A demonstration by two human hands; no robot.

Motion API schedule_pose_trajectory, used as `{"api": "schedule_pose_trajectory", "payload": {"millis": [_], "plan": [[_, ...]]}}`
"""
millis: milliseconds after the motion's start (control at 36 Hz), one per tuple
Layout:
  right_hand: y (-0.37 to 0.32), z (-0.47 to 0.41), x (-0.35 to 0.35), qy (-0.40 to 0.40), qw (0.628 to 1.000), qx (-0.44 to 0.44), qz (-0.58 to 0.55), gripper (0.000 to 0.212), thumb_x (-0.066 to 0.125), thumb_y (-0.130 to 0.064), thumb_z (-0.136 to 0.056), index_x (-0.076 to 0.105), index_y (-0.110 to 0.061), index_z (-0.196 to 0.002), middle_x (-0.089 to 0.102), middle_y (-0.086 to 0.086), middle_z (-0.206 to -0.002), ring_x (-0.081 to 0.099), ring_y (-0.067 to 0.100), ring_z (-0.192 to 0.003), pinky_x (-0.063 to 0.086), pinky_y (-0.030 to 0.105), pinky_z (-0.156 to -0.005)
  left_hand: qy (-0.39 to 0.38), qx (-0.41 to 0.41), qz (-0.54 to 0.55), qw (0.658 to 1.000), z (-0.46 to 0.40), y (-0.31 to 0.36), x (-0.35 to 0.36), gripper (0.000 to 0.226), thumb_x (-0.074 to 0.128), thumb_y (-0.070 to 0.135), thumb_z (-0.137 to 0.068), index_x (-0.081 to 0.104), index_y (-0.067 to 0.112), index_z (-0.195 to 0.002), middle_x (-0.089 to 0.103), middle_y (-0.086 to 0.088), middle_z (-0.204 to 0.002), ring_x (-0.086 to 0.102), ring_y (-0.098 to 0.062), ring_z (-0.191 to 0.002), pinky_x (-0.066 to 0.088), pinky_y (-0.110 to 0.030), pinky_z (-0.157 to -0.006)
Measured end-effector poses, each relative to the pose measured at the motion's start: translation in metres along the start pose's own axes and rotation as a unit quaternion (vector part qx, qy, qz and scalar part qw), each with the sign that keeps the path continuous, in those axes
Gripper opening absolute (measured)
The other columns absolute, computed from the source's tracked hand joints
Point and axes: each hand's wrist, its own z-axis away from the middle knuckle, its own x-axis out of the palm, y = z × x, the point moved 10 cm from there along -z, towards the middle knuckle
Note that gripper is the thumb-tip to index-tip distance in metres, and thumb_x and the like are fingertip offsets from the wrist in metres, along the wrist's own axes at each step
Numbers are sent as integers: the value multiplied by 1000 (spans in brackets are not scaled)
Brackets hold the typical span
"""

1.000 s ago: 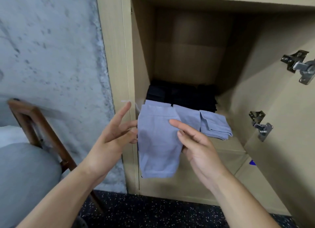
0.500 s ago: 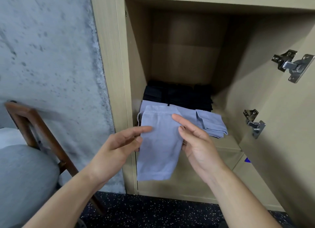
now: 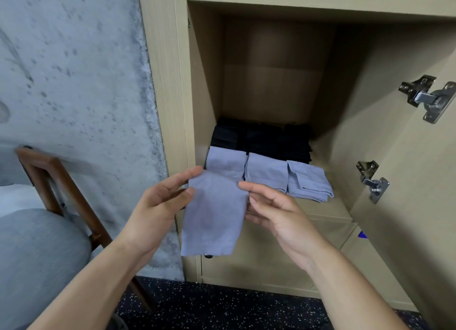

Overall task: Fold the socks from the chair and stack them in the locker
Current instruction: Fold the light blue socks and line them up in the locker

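item: blue sock (image 3: pixel 212 216), pale blue-grey, flat, hanging lengthwise in front of the locker (image 3: pixel 167 83) opening, top edge level w/ the shelf lip, bottom edge down over the locker's lower front panel.

left hand (image 3: pixel 158 206): at sock's left edge near the top, fingers mostly straight and reaching right; fingertips touch the upper left corner. whether thumb pinches behind the cloth: can't tell.

right hand (image 3: pixel 276 213): at sock's right edge near the top, fingers loosely bent, index tip on the upper right corner, other fingers behind/beside the cloth. firm grip or not: can't tell.

locker contents: folded blue socks (image 3: pixel 266 174), three piles side by side along the near edge of the shelf; right pile slightly askew. black socks (image 3: pixel 261 139) stacked behind them, far side of shelf.

locker door (image 3: pixel 407 181): open, at right, w/ two metal hinges (image 3: pixel 429 97).

chair (image 3: pixel 54 181): left, wood frame, grey seat cushion, against the grey wall (image 3: pixel 74 70).

floor (image 3: pixel 222 307): dark, speckled.
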Motion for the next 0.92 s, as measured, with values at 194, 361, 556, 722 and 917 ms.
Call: {"api": "schedule_pose_trajectory", "payload": {"millis": [194, 361, 556, 722, 917], "plan": [[3, -3, -3, 2, 1000, -1, -13, 36, 56, -2, -101, 73, -21, -126, 70, 17, -126, 67, 26, -120, 54, 31, -96, -9, 19, -51, 998, 1, 2, 4, 39, 60, 9, -101, 69, 34, -128, 74, 1, -121, 65, -16, -120, 52, -23, -99], [0, -2, -11, 29, 999, -8, -21, 38, 57, -2, -100, 70, -21, -130, 74, 7, -123, 66, 25, -121, 49, 44, -109, -37, 32, -84, 995, -1, -2, 10, 28, 64, 32, -101, 69, 40, -127, 68, -15, -109, 57, -45, -117, 46, -52, -107], [-6, 0, -12, 36, 999, -20, 8, 43, 60, 0, -98, 68, -25, -132, 74, -1, -123, 67, 17, -120, 48, 40, -110, -14, 43, -110, 993, 0, -1, 7, 34, 69, 9, -95, 72, 30, -121, 76, -3, -104, 71, -22, -102, 54, -48, -103], [-8, 1, -7, 21, 997, -31, 69, 54, 67, 5, -92, 63, -28, -136, 76, -7, -117, 71, 14, -107, 52, 23, -99, -6, 49, -124, 991, -2, -3, 4, 42, 79, 4, -86, 75, 36, -114, 69, -16, -90, 65, -27, -83, 55, -46, -89], [-6, -4, -15, 57, 983, -64, 165, 43, 76, -6, -89, 74, -36, -119, 73, -6, -87, 66, 15, -83, 53, 28, -89, 28, 65, -181, 981, -3, -3, -2, 31, 78, 7, -87, 77, 31, -108, 76, -3, -92, 71, -22, -85, 58, -34, -88]]}}
